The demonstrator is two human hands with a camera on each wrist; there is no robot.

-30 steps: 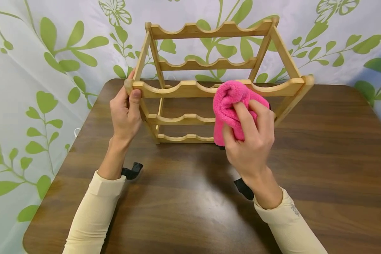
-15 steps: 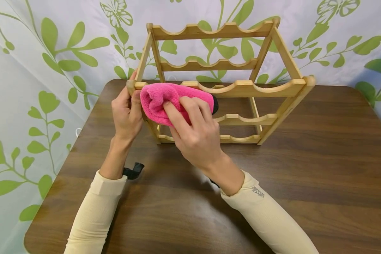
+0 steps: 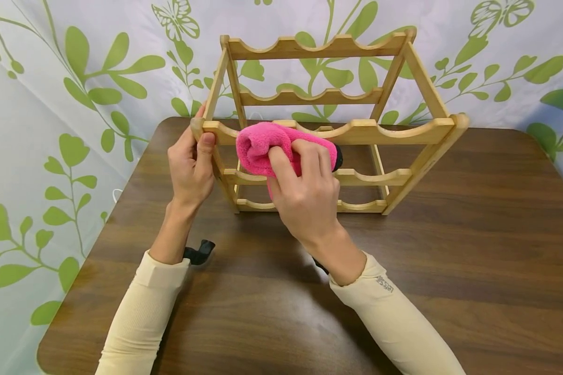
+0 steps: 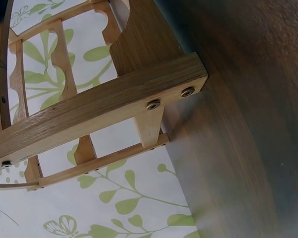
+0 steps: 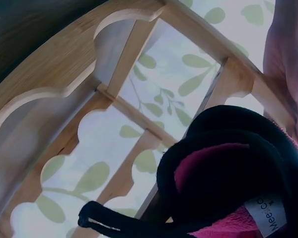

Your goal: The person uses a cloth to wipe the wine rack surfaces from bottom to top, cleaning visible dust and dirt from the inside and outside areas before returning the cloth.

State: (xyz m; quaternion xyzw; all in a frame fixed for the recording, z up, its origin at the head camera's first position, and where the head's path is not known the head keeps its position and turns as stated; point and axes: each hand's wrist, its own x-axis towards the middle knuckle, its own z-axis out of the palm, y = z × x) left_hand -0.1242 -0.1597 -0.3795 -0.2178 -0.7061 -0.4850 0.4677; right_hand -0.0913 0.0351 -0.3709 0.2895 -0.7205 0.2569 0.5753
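A light wooden wine rack (image 3: 403, 133) with scalloped rails stands upright on the table. My left hand (image 3: 187, 169) grips its upper front left corner, thumb on the front and fingers behind the post. In my right hand (image 3: 309, 195) is a bunched pink cleaning cloth (image 3: 261, 146), which lies over the top front rail, left of its middle. The right wrist view shows the cloth's black edging (image 5: 226, 121) and a white label (image 5: 266, 213). In the left wrist view the rack's lower corner (image 4: 184, 82) with screw heads shows, but my left hand is out of sight.
The brown wooden table (image 3: 497, 250) has rounded corners and reaches back to a white curtain (image 3: 122, 31) with green leaves and butterflies. Black straps (image 3: 199, 252) hang at both wrists. A thin white loop (image 3: 117, 195) sticks out by the table's left edge.
The cloth in my right hand has slid left along the top front rail almost to my left hand, then back a little to the right. My left hand keeps its grip.
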